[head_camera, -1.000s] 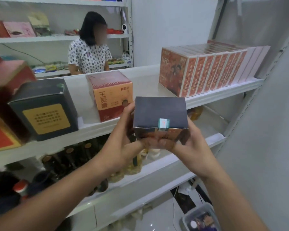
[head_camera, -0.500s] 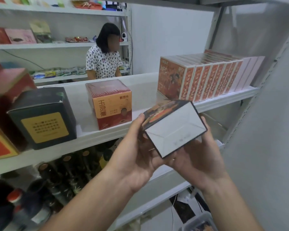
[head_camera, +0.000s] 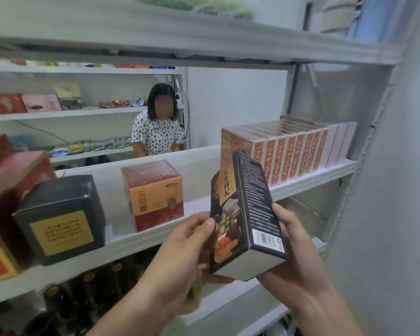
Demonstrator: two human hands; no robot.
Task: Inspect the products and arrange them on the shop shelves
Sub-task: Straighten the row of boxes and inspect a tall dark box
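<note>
**While we inspect, the shelving waits**

While both hands hold the box (head_camera: 252, 209) upright in front of the shelf (head_camera: 310, 181), the left hand (head_camera: 180, 248) pinches its picture face and the right hand (head_camera: 298, 258) curls its fingers (head_camera: 280, 214) round the printed side. We judge the inspection under way and the placing undone. Room shows on the shelf between the cartons (head_camera: 289, 154) and the red cube (head_camera: 155, 197). Half a second ago the box lay tilted, pale base toward us — now its barcode side faces us.
</note>
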